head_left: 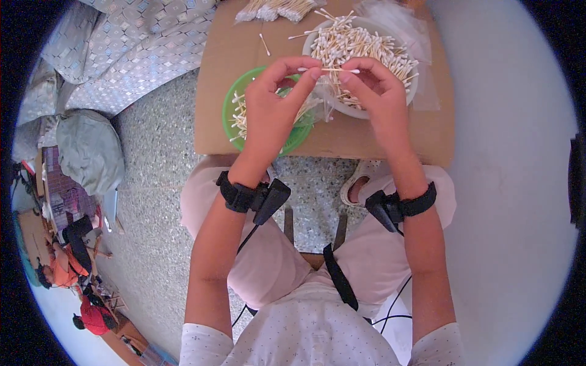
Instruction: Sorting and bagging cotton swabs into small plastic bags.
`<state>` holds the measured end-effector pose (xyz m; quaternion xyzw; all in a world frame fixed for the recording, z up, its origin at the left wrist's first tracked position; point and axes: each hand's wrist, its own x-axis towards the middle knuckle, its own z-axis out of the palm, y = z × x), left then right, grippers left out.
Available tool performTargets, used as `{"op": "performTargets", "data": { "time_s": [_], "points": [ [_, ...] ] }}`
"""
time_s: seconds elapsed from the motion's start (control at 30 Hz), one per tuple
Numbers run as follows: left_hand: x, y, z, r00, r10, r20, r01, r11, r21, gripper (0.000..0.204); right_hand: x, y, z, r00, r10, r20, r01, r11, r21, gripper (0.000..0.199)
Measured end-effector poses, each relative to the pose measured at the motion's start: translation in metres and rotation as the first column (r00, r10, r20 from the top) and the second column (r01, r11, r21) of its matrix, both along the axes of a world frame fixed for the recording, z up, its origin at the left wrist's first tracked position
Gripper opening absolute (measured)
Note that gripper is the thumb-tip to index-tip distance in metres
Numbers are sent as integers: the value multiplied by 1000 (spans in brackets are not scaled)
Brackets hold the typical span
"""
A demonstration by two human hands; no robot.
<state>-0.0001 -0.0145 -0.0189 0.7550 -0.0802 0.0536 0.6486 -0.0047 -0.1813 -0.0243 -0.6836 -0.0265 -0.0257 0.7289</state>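
Fingertips (314,72) of the left hand (274,107) and right hand (378,91) pinch opposite ends of one cotton swab (329,69), its long axis lying left to right between them, both hands equally near. Below the left hand, a green bowl (229,110) holds a few swabs. Beyond, a white bowl (311,39) on the cardboard box (213,67) is heaped with swabs.

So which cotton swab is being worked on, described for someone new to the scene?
On the cardboard sheet, above the white bowl, both hands pinch one swab. It lies level between left hand and right hand, apart from the heaps.
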Motion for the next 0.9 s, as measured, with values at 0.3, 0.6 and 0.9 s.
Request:
{"op": "performTargets", "data": {
  "time_s": [0.3, 0.6, 0.9],
  "points": [
    [2, -2, 3, 991, -70, 116, 61, 995, 80, 48, 5, -2, -7, 1000, 11, 0, -11, 975, 220, 19],
    [11, 23, -5, 867, -420, 267, 24, 571, 821, 77, 1, -16, 5, 901, -79, 427, 293, 837, -463, 17],
    [12, 18, -7, 840, -394, 372, -40, 640, 768, 53, -1, -16, 6, 926, -8, 376, 217, 828, -518, 24]
  ]
}}
